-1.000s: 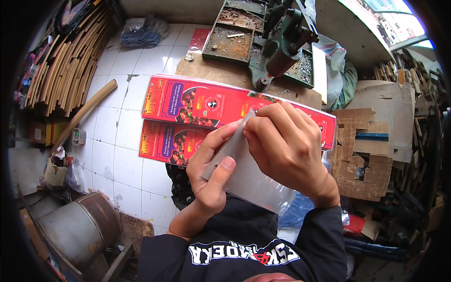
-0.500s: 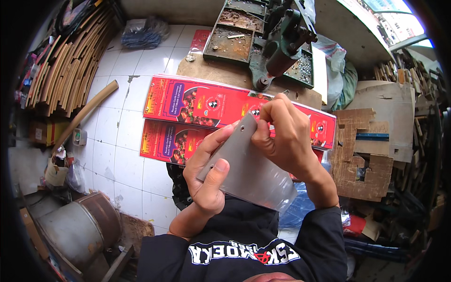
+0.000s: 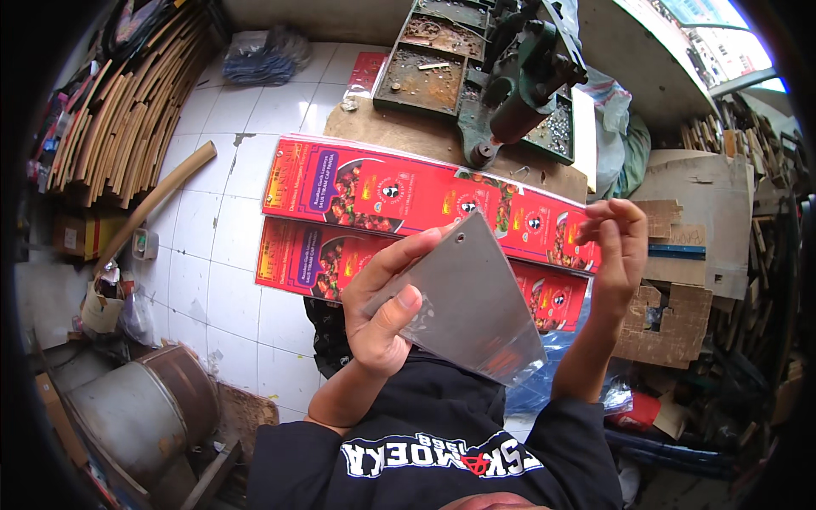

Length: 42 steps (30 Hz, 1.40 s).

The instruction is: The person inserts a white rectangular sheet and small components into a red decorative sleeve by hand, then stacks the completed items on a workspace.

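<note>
My left hand (image 3: 382, 310) grips a grey, glossy rectangular sheet (image 3: 480, 297) by its left side, thumb on the face toward me and fingers behind. A small metal eyelet sits in the sheet's upper corner, and its lower end looks see-through. My right hand (image 3: 619, 246) is lifted off the sheet, over the right end of the printed strips, fingers loosely bent and apart with nothing in them. Beyond the sheet lie red printed strips in two stacks, a far stack (image 3: 425, 191) and a near stack (image 3: 293, 253) partly under it. The sheet hides part of both.
A dark green hand press (image 3: 518, 119) stands on the board beyond the strips, among compartment trays (image 3: 421, 85) of small metal parts. Cut brown cardboard (image 3: 663, 327) lies to the right, beside stacked boards. A cardboard tube (image 3: 161, 191) leans at the left near a metal drum (image 3: 127, 408).
My right hand has let go of the sheet's upper corner and moved right, its fingers opening. My left hand still holds the sheet, which has shifted slightly right and turned.
</note>
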### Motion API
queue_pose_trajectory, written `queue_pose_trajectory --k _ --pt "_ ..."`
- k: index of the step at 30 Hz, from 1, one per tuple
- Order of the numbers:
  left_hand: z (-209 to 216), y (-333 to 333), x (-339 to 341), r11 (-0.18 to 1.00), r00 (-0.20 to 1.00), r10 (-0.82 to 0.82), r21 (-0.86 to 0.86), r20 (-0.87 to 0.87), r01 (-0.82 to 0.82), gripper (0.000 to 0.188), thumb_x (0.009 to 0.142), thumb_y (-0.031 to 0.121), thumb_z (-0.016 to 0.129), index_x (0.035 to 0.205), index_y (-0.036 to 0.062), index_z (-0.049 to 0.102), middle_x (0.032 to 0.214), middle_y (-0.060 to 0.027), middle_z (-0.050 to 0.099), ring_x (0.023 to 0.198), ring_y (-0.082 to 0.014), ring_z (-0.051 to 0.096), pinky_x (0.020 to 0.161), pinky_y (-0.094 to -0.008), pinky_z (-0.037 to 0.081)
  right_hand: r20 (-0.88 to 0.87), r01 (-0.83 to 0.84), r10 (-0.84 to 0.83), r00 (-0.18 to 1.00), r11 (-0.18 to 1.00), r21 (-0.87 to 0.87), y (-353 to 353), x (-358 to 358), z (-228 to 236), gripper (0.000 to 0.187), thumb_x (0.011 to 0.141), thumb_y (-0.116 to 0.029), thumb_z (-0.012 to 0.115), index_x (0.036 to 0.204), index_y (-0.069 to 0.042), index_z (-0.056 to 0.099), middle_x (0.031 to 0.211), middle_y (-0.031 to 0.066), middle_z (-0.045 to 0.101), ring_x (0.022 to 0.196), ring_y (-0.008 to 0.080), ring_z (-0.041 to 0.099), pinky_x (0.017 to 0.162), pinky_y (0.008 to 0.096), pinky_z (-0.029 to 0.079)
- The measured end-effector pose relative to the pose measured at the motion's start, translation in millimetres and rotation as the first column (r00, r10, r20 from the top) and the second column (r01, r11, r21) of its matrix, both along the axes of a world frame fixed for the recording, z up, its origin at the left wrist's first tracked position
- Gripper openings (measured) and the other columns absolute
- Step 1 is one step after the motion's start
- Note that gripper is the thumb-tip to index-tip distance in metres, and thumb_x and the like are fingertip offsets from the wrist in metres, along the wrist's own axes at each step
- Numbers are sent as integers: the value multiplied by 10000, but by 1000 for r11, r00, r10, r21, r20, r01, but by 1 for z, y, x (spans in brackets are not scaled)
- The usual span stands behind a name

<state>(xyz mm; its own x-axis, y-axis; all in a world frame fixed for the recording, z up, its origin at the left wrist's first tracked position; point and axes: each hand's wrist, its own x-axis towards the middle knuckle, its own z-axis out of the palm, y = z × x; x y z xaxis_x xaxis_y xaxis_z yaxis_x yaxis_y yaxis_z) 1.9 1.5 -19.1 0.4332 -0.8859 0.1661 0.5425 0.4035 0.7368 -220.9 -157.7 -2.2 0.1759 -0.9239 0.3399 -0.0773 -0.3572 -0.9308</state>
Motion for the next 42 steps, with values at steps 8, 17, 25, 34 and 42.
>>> queue_pose_trajectory --k 8,17,25,34,42 --pt "-20 -15 7 999 995 13 -41 -102 -18 504 903 100 609 1352 -110 517 1321 -284 610 1234 -309 611 1097 -398 430 -224 -496 601 767 777 388 55 13 -18 310 964 -142 659 1204 44 596 894 121 715 784 152 686 708 294 520" --pt "-6 -28 36 890 558 224 65 799 -451 292 873 14 708 1160 -35 676 1075 -155 720 976 -221 703 871 -324 541 -490 -330 337 804 938 104 69 30 -2 217 919 -55 693 1116 14 632 823 180 696 694 304 710 605 338 528" --pt "4 -30 32 896 706 44 285 706 -341 111 889 70 721 927 -33 703 777 -99 711 722 -152 662 669 -285 500 -537 -366 302 788 931 -14 76 34 -12 198 903 -55 707 1079 -11 629 788 160 694 651 321 697 541 382 504" --pt "-2 -29 39 925 794 -14 310 607 -220 65 870 58 720 897 -1 711 782 -87 710 671 -166 622 663 -292 469 -535 -413 341 773 911 -15 82 32 -21 207 900 -62 710 1085 -15 629 792 132 694 652 289 704 537 356 515" --pt "-2 -13 65 984 766 -32 -114 642 136 81 781 140 701 742 77 668 749 -49 690 784 -198 707 959 -434 390 178 -786 860 478 329 523 55 18 -35 661 1047 -576 390 1219 16 626 1125 138 671 1034 230 669 898 354 527"
